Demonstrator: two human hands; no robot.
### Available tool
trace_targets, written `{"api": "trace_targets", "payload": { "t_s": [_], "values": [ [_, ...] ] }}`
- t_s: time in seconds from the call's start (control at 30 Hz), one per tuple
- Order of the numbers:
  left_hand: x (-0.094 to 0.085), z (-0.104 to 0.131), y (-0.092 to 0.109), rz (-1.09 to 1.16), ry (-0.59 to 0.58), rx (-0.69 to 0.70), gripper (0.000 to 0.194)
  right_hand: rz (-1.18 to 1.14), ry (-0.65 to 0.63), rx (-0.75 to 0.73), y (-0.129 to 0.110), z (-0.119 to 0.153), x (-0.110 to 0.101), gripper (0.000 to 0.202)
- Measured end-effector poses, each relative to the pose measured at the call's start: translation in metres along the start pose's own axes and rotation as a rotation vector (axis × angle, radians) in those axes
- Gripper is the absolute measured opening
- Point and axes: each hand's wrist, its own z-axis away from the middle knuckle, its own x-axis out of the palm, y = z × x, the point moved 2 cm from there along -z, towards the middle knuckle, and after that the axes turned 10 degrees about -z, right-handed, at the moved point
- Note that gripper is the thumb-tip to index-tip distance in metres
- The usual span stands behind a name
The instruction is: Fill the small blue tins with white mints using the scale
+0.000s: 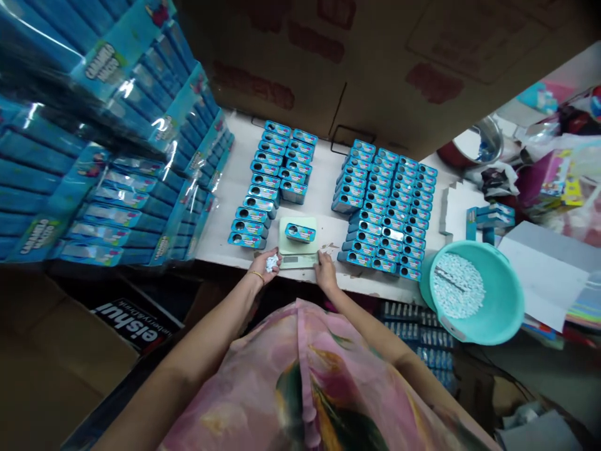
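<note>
My left hand (267,266) is cupped, palm up, around a small heap of white pellets (272,263) at the table's front edge. Beside it sits a pale weighing scale (285,242) with a small grey display. On the scale's platform lies one blue box (300,233) with a round dark hole at its left end. My right hand (325,270) is closed at the scale's front right corner, its fingertips against the edge; the undersides of its fingers are hidden.
Rows of similar blue boxes (375,207) stand right and left of the scale. A turquoise tub (504,294) at right holds white pellets and a dark strip. Wrapped blue packs (107,150) are piled at left. A large cardboard carton (375,75) rises behind the table.
</note>
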Motion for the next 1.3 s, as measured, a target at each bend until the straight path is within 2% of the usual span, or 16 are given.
{"api": "trace_targets", "payload": {
  "t_s": [0.23,0.33,0.4,0.5,0.57,0.63,0.7,0.77,0.83,0.93,1.03,1.1,1.13,1.27,1.3],
  "values": [
    [0.036,-0.010,-0.008,-0.130,-0.092,-0.082,0.006,-0.072,0.100,0.167,0.017,0.025,-0.027,0.045],
    [0.047,-0.013,-0.011,-0.148,-0.117,-0.104,0.007,-0.134,0.099,0.179,0.020,0.032,-0.041,0.045],
    [0.047,-0.011,-0.011,-0.156,-0.123,-0.112,0.009,-0.165,0.096,0.136,0.016,0.039,-0.050,0.046],
    [0.035,0.000,-0.013,-0.146,-0.117,-0.089,0.015,-0.133,0.089,0.047,0.000,0.050,-0.060,0.040],
    [0.025,0.011,-0.018,-0.124,-0.117,-0.091,0.017,-0.118,0.000,-0.026,-0.016,0.056,-0.061,0.033],
    [0.018,0.023,-0.029,-0.094,-0.124,-0.135,0.016,-0.127,-0.175,-0.144,-0.034,0.057,-0.056,0.026],
    [0.015,0.032,-0.043,-0.058,-0.138,-0.188,0.015,-0.096,-0.334,-0.294,-0.052,0.054,-0.050,0.024],
    [0.016,0.036,-0.056,-0.030,-0.155,-0.237,0.014,0.003,-0.438,-0.431,-0.065,0.050,-0.045,0.025],
    [0.018,0.037,-0.065,-0.024,-0.164,-0.275,0.012,0.139,-0.506,-0.512,-0.073,0.047,-0.039,0.026],
    [0.019,0.034,-0.072,-0.027,-0.179,-0.305,0.012,0.313,-0.565,-0.545,-0.075,0.046,-0.032,0.025],
    [0.018,0.032,-0.074,-0.017,-0.208,-0.327,0.013,0.359,-0.585,-0.583,-0.074,0.048,-0.030,0.020],
    [0.017,0.033,-0.073,-0.006,-0.217,-0.324,0.014,0.301,-0.546,-0.631,-0.075,0.047,-0.037,0.020],
    [0.017,0.035,-0.071,0.003,-0.226,-0.318,0.014,0.262,-0.475,-0.635,-0.076,0.043,-0.044,0.022],
    [0.015,0.039,-0.056,0.090,-0.234,-0.246,0.017,0.157,0.020,-0.446,-0.074,0.010,-0.084,0.034],
    [0.015,0.039,-0.051,0.122,-0.211,-0.215,0.017,0.151,0.087,-0.393,-0.071,0.000,-0.092,0.040]
  ]
}}
